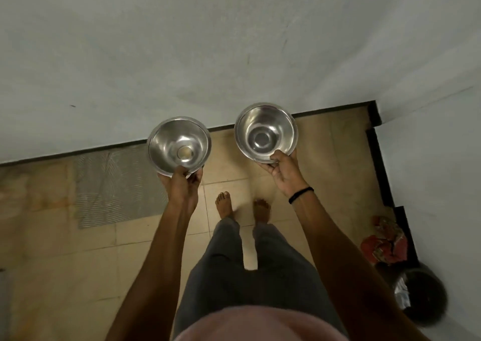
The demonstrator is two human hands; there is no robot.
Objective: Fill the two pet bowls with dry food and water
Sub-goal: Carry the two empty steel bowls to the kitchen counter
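You had a dim, warm-tinted view, with soft light and only faint shadows on the floor [78, 262]. Glare spots shone inside the left bowl [179, 145] and the right bowl [265, 132]. Your wide lens bowed the baseboard [325, 112], and the pink cloth [260, 325] at the bottom edge was blurred.

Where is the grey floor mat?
In the head view the grey mat lies on the tiled floor at the person's left, against the wall, just left of the left hand gripping a steel bowl.

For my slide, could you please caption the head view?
Left hand holds the left bowl, right hand the right bowl, above a tiled floor.
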